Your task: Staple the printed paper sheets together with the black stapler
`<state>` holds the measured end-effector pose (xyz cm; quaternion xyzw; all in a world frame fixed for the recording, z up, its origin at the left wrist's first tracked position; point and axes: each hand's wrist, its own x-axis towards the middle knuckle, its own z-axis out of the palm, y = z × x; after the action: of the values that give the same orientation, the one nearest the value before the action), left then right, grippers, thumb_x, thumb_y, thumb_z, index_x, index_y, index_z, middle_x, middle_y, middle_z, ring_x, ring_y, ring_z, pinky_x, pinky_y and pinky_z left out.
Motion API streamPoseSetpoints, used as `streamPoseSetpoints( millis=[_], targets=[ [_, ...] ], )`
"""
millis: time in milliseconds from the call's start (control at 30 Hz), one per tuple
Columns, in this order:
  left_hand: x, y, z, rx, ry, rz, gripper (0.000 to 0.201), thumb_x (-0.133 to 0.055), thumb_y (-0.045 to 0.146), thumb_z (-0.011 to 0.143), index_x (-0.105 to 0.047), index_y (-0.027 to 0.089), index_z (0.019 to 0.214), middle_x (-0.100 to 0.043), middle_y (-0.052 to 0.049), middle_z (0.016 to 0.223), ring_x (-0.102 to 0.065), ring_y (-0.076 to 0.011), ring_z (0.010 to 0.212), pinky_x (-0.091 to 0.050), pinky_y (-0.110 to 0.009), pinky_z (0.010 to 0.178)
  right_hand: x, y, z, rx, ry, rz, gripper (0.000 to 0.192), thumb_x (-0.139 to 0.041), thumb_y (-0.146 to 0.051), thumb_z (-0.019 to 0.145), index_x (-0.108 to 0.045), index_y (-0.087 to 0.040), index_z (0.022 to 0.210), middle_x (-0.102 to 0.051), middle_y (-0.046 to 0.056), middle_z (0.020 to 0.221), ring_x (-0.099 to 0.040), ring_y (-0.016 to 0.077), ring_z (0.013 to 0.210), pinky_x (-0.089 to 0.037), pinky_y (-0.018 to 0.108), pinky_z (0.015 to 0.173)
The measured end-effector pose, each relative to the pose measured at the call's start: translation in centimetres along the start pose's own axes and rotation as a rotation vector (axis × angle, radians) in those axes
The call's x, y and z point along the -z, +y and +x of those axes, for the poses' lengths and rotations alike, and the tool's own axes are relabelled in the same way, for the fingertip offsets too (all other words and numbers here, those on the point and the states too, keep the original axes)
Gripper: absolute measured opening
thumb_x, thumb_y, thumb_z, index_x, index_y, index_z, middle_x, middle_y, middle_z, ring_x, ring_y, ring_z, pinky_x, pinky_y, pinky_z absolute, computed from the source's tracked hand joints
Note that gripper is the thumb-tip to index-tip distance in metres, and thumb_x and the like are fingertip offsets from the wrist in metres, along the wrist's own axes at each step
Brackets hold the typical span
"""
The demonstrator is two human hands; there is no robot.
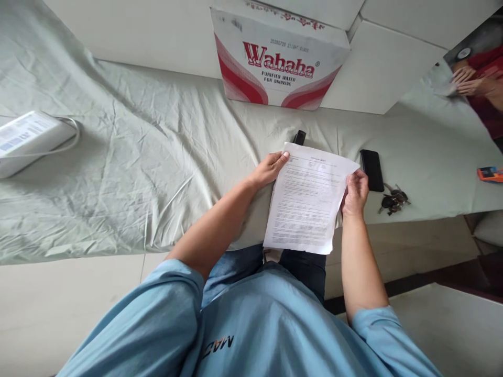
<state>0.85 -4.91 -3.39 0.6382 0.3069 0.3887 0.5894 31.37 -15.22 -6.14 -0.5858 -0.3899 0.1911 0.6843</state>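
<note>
A pale green, creased sheet (129, 173) covers a bed that runs across the view, with a white wall behind it and light floor on the near side. The person, in a light blue shirt, sits at the near edge and holds a printed paper (308, 196) above the edge of the bed, a little right of the middle. The left hand (271, 168) pinches the paper's far left corner, thumb on top and the other fingers hidden behind the page. The right hand (356, 192) grips the right edge about halfway down, fingers curled over the front of the page. The paper is tilted, its top leaning right, and the small print on it is too fine to read. Just past its top edge a small black object (299, 137) peeks out, mostly hidden. To the right of the paper a black phone (371, 169) lies flat on the sheet, and a bunch of keys (394, 200) lies just beside it on the near right. A cardboard box (277, 57) printed with red lettering stands at the far side against the wall. At the far left a white box (27, 139) with a cable rests on the sheet. At the right edge lies a small orange object (490, 174), and another person's hands (466, 81) show at the far right corner.
</note>
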Motion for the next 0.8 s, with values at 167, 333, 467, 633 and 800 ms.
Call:
streamPoseSetpoints(
  millis=[167,333,467,633,800],
  targets=[
    [-0.5,0.3,-0.3,0.006,0.027,-0.161,0.073,-0.054,0.088,0.098,-0.071,0.017,0.102,-0.076,-0.007,0.093,-0.073,-0.0231,0.093,-0.057,-0.035,0.085,-0.1,-1.1,-0.7,-0.158,-0.108,0.045,0.05,-0.092,-0.065,0.073,-0.076,-0.025,0.098,-0.076,0.0,0.092,-0.072,0.0204,0.091,-0.06,0.039,0.096],
    [-1.0,0.6,-0.3,0.055,-0.053,-0.171,0.072,-0.06,0.086,0.096,-0.071,0.016,0.108,-0.08,-0.011,0.098,-0.076,-0.0262,0.099,-0.06,-0.036,0.088,-1.0,-3.2,-1.6,-0.198,-0.164,-0.023,0.043,-0.093,-0.061,0.075,-0.076,-0.024,0.09,-0.08,0.001,0.095,-0.074,0.0215,0.094,-0.062,0.038,0.092],
    [-1.1,0.3,-0.1,0.086,-0.057,-0.213,0.066,-0.063,0.081,0.097,-0.071,0.016,0.107,-0.079,-0.011,0.094,-0.077,-0.026,0.095,-0.061,-0.037,0.085,-2.2,-3.9,-2.3,-0.166,-0.177,-0.073,0.047,-0.084,-0.069,0.083,-0.074,-0.025,0.099,-0.078,0.002,0.099,-0.074,0.021,0.098,-0.062,0.036,0.09],
    [-1.0,0.4,-0.1,0.115,-0.056,-0.263,0.062,-0.067,0.078,0.095,-0.071,0.016,0.104,-0.078,-0.01,0.094,-0.074,-0.0234,0.093,-0.059,-0.033,0.081,-2.6,-3.8,-3.0,-0.216,-0.171,-0.11,0.055,-0.078,-0.078,0.085,-0.069,-0.025,0.095,-0.076,0.004,0.096,-0.074,0.0206,0.096,-0.063,0.034,0.087],
    [-1.0,0.4,0.1,0.045,-0.03,-0.212,0.058,-0.062,0.074,0.1,-0.068,0.016,0.106,-0.074,-0.008,0.092,-0.071,-0.0216,0.09,-0.056,-0.034,0.084,-1.4,-4.4,-2.5,-0.258,-0.23,-0.146,0.061,-0.081,-0.082,0.079,-0.075,-0.025,0.1,-0.078,0.003,0.089,-0.074,0.0233,0.089,-0.064,0.039,0.086]
  ],
)
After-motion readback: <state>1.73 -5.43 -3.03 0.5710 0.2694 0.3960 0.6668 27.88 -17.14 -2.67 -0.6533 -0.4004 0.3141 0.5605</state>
